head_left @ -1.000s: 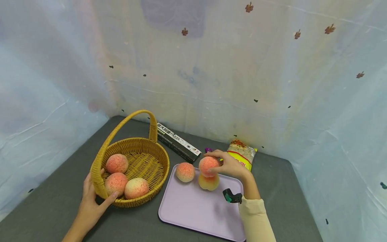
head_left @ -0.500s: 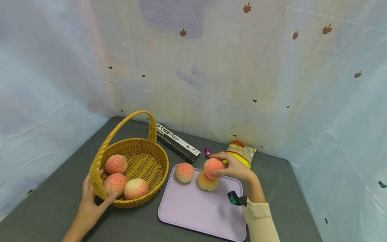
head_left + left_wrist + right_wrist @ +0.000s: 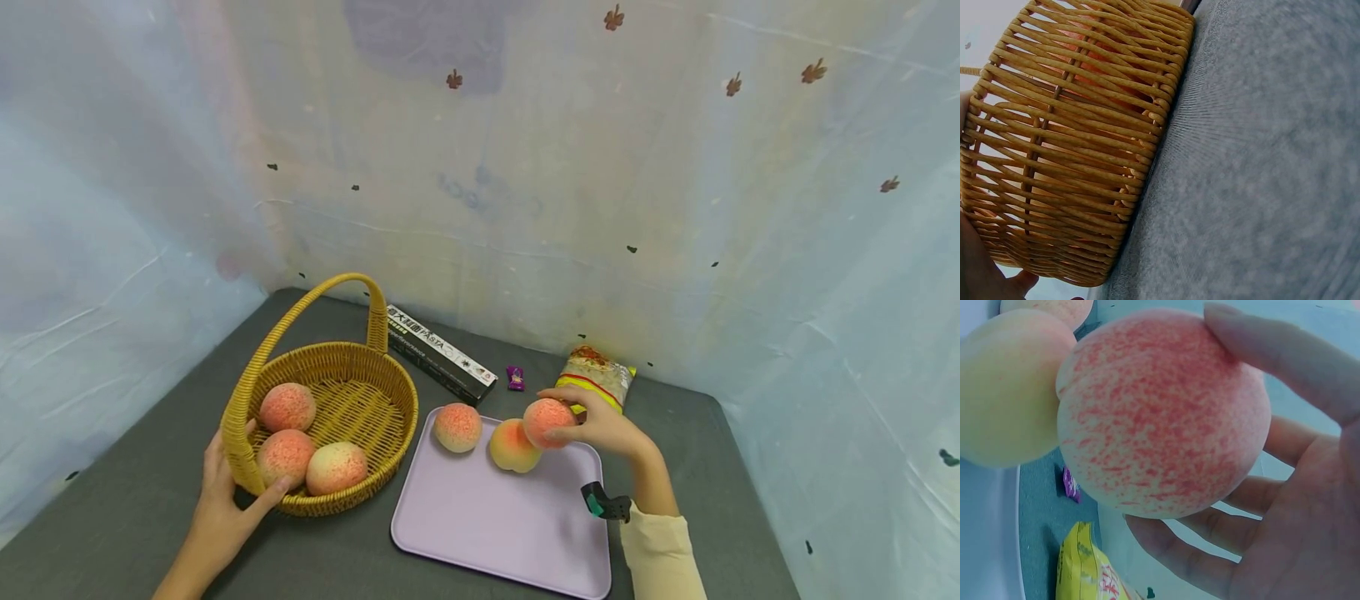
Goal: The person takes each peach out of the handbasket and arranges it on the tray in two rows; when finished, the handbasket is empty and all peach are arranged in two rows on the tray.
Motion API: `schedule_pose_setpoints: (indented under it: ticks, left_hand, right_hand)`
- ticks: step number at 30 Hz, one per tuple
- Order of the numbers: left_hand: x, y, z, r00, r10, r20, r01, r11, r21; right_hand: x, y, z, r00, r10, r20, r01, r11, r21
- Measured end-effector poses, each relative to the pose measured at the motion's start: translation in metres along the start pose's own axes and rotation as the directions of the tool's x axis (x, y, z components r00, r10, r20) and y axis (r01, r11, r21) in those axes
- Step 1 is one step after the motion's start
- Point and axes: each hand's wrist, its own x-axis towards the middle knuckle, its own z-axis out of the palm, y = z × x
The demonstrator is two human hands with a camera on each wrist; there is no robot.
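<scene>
Right hand (image 3: 600,427) holds a peach (image 3: 548,422), fingers (image 3: 1272,347) curled round it, over the far right part of the lilac tray (image 3: 487,525); the held peach sits just beside, maybe touching, a yellower peach (image 3: 512,446) on the tray. Another peach (image 3: 457,427) lies at the tray's far left corner. Left hand (image 3: 221,500) grips the near wall of the wicker basket (image 3: 390,392), thumb on one side, fingers (image 3: 272,492) spread on the other. Basket sits on the grey bench (image 3: 150,500), left of the tray, with three peaches inside (image 3: 287,407) (image 3: 285,457) (image 3: 337,467). Behind the tray: black pasta box (image 3: 441,354), small purple candy (image 3: 515,378), yellow snack bag (image 3: 597,377) by the back sheet.
</scene>
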Motion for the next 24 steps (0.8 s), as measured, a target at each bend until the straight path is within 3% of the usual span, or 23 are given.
schedule_pose_setpoints:
  ticks: [12,24]
  left_hand:
    - [0.0,0.001,0.0,1.0,-0.011,0.005,0.011,1.0,0.004]
    - [0.0,0.001,0.0,1.0,0.01,-0.005,-0.01,1.0,0.0]
  right_hand:
    - [-0.011,0.01,-0.006,0.999,-0.034,-0.013,0.034,0.999,0.002]
    - [-0.022,0.017,-0.008,1.0,0.014,-0.015,-0.014,1.0,0.014]
